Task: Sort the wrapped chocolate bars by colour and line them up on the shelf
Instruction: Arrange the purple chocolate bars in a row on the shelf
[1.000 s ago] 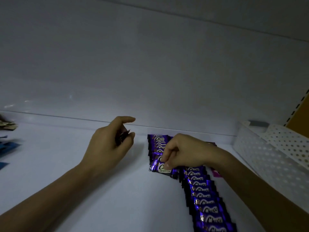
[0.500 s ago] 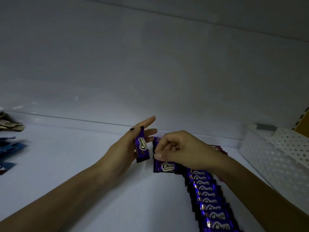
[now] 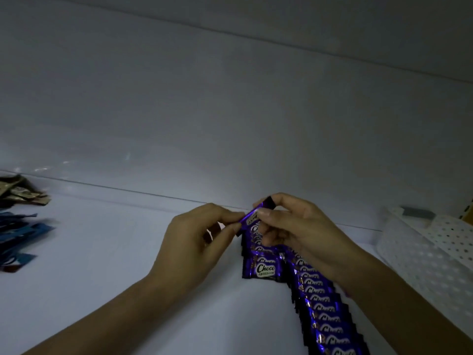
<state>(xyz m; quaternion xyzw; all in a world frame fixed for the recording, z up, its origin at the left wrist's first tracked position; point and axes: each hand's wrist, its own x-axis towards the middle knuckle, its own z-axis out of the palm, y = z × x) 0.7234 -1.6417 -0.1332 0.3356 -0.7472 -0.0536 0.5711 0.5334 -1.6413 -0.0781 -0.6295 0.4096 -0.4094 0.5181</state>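
Two hands, left hand [image 3: 194, 242], right hand [image 3: 294, 226], pinching purple bar [image 3: 256, 213]

We take this for a shop: a white shelf [image 3: 128, 278] carries overlapping rows of purple foil-wrapped chocolate bars [image 3: 325, 316] beside a white perforated basket [image 3: 422, 265].

The left hand [image 3: 194, 242] and right hand [image 3: 299, 231] are bare, forearms bare, nails short.
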